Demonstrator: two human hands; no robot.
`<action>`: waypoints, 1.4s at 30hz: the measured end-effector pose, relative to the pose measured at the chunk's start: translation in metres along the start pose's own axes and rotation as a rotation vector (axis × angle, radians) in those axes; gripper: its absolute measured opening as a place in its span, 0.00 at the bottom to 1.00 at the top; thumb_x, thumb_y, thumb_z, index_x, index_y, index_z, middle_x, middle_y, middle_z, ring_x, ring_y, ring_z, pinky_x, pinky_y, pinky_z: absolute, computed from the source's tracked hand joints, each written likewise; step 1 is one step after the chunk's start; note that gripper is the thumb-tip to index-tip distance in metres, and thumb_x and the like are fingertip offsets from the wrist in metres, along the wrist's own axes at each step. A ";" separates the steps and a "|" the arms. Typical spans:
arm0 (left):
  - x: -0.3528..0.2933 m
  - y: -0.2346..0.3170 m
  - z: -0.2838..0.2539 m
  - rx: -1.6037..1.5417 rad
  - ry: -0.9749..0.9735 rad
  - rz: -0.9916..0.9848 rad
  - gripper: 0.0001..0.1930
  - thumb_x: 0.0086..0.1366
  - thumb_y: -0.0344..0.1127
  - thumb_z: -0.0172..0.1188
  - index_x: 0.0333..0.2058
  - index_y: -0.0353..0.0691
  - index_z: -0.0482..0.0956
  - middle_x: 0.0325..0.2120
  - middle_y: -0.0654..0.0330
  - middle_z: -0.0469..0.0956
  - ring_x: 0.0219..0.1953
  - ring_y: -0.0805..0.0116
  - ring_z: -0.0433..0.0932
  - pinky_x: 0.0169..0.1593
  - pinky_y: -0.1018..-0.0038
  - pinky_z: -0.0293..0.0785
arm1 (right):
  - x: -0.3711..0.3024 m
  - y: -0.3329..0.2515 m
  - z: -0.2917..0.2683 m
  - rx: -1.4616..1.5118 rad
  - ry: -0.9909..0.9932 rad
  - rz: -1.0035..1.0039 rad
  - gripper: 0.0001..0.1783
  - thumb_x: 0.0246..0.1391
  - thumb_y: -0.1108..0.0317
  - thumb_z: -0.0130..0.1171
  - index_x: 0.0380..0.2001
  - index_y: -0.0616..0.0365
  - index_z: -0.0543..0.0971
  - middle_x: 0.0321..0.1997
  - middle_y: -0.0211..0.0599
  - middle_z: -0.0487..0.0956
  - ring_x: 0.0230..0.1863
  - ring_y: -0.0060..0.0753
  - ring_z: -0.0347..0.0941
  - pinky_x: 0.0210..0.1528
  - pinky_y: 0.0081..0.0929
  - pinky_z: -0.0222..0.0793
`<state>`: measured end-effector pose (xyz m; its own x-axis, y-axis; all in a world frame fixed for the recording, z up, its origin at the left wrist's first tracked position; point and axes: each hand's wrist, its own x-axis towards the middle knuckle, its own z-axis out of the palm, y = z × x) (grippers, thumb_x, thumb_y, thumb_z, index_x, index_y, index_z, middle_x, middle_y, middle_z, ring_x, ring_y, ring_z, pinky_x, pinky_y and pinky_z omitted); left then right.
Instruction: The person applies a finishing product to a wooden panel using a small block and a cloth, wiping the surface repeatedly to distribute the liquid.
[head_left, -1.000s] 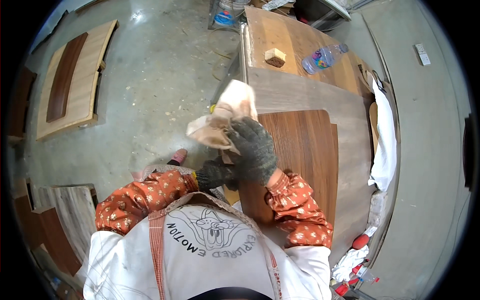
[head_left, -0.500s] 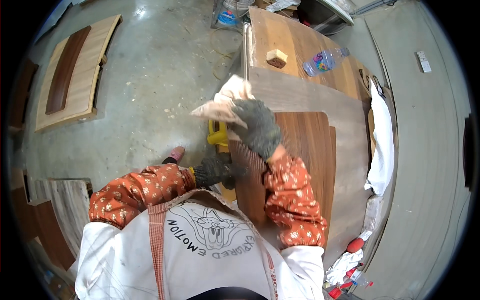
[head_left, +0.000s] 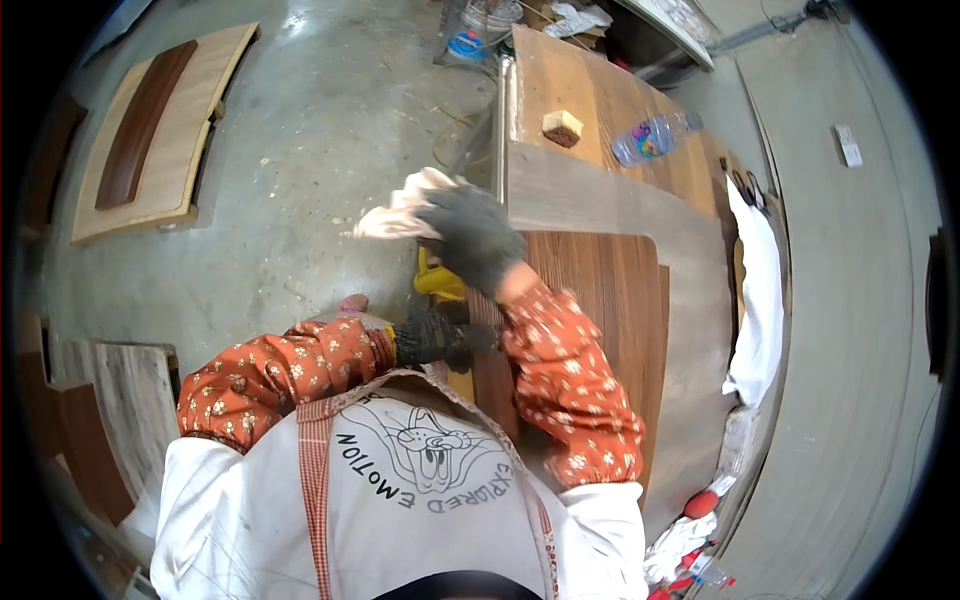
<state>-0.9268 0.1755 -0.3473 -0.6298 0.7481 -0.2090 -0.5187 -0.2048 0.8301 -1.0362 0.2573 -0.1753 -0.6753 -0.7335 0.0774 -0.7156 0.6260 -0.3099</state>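
Note:
My right hand [head_left: 470, 235], in a dark grey work glove, is closed around a pale cloth [head_left: 408, 205]. It hangs over the left edge of a dark brown wood-grain panel [head_left: 600, 290], and the cloth's loose end sticks out over the floor. My left hand [head_left: 440, 338], in a dark glove with a yellow cuff, rests at the panel's near left edge; its fingers are partly hidden, so their grip is unclear. A second brown panel edge shows beneath the first. Just beyond the left hand is a yellow object [head_left: 436, 277], partly covered by my right hand.
On the worktable [head_left: 690, 300] beyond the panel are a small cream-and-brown block [head_left: 562, 128] and a clear plastic bottle [head_left: 650, 140]. A white sheet [head_left: 757, 310] lies along the right edge. A pallet-like board stack [head_left: 160, 130] stands on the floor at the far left.
My right hand with the cloth has swept left, off the panel and past its edge. My left hand stays in nearly the same place.

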 end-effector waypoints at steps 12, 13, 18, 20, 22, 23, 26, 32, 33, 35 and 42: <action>-0.021 0.097 -0.099 1.474 -0.380 0.275 0.16 0.56 0.38 0.59 0.42 0.41 0.79 0.38 0.56 0.78 0.39 0.57 0.77 0.44 0.67 0.74 | -0.165 0.052 -0.073 -0.366 0.699 0.615 0.17 0.53 0.64 0.57 0.45 0.57 0.74 0.37 0.49 0.75 0.35 0.50 0.73 0.38 0.39 0.71; -0.005 0.111 -0.106 1.171 -0.296 -0.038 0.15 0.56 0.38 0.58 0.42 0.40 0.78 0.35 0.55 0.79 0.36 0.57 0.78 0.41 0.69 0.74 | -0.192 0.064 -0.058 -0.229 0.800 0.785 0.19 0.50 0.62 0.58 0.45 0.58 0.73 0.32 0.49 0.76 0.32 0.50 0.73 0.36 0.40 0.71; 0.106 0.174 -0.072 0.549 0.065 -0.310 0.12 0.64 0.37 0.52 0.40 0.35 0.77 0.27 0.55 0.79 0.27 0.65 0.78 0.33 0.73 0.75 | -0.239 0.059 -0.042 -0.426 0.400 1.134 0.22 0.51 0.59 0.55 0.48 0.57 0.73 0.53 0.47 0.72 0.53 0.51 0.67 0.55 0.45 0.61; 0.151 0.187 -0.034 0.525 -0.061 -0.313 0.12 0.66 0.37 0.51 0.39 0.35 0.76 0.27 0.56 0.79 0.26 0.67 0.77 0.32 0.74 0.74 | -0.225 0.045 -0.030 -0.381 0.432 1.172 0.28 0.51 0.56 0.55 0.55 0.57 0.69 0.56 0.47 0.71 0.58 0.51 0.64 0.59 0.45 0.58; 0.183 0.195 -0.009 0.462 -0.166 -0.285 0.12 0.67 0.37 0.51 0.39 0.34 0.75 0.26 0.59 0.78 0.24 0.71 0.75 0.30 0.76 0.73 | -0.201 0.024 -0.029 -0.359 0.321 1.170 0.31 0.51 0.54 0.55 0.58 0.51 0.67 0.61 0.41 0.66 0.62 0.47 0.60 0.60 0.46 0.55; 0.196 0.196 -0.001 0.469 -0.211 -0.313 0.12 0.67 0.37 0.51 0.39 0.34 0.75 0.26 0.59 0.78 0.24 0.71 0.75 0.30 0.76 0.73 | -0.188 0.013 -0.039 -0.319 0.242 1.169 0.32 0.51 0.52 0.55 0.59 0.47 0.66 0.64 0.39 0.63 0.65 0.46 0.57 0.61 0.46 0.53; 0.237 0.208 0.016 0.518 -0.331 -0.227 0.11 0.66 0.36 0.53 0.41 0.34 0.75 0.28 0.61 0.78 0.27 0.74 0.75 0.32 0.78 0.73 | -0.185 -0.013 -0.039 -0.193 0.275 1.189 0.36 0.48 0.50 0.57 0.61 0.41 0.64 0.68 0.34 0.58 0.68 0.40 0.51 0.63 0.46 0.47; 0.234 0.228 -0.003 0.417 -0.537 -0.107 0.08 0.65 0.32 0.55 0.38 0.34 0.74 0.27 0.63 0.75 0.28 0.76 0.72 0.34 0.79 0.72 | -0.130 -0.127 -0.008 0.088 0.382 1.325 0.30 0.48 0.51 0.58 0.55 0.44 0.71 0.61 0.30 0.67 0.64 0.41 0.58 0.61 0.42 0.54; 0.242 0.225 0.000 0.356 -0.617 -0.004 0.09 0.65 0.34 0.54 0.39 0.34 0.75 0.26 0.63 0.74 0.28 0.75 0.72 0.35 0.79 0.71 | -0.124 -0.137 -0.020 0.060 0.422 1.414 0.27 0.48 0.56 0.60 0.53 0.48 0.72 0.58 0.34 0.70 0.62 0.41 0.61 0.61 0.40 0.56; 0.246 0.216 0.002 0.332 -0.635 0.005 0.09 0.65 0.34 0.55 0.37 0.34 0.75 0.26 0.63 0.73 0.29 0.75 0.72 0.35 0.80 0.70 | -0.122 -0.147 -0.049 0.285 0.856 1.540 0.23 0.51 0.60 0.60 0.50 0.54 0.73 0.53 0.41 0.73 0.54 0.40 0.70 0.56 0.36 0.65; 0.272 0.246 0.031 0.649 -0.693 0.189 0.09 0.63 0.32 0.56 0.38 0.32 0.75 0.29 0.63 0.75 0.31 0.76 0.74 0.37 0.79 0.72 | -0.142 -0.153 -0.019 -0.179 1.173 1.628 0.20 0.50 0.68 0.60 0.46 0.66 0.72 0.44 0.49 0.76 0.39 0.42 0.75 0.34 0.35 0.72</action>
<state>-1.2078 0.3481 -0.1841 -0.0812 0.9874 0.1355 0.1077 -0.1265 0.9861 -0.8347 0.2709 -0.1205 -0.2994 0.8838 0.3596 0.6092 0.4671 -0.6408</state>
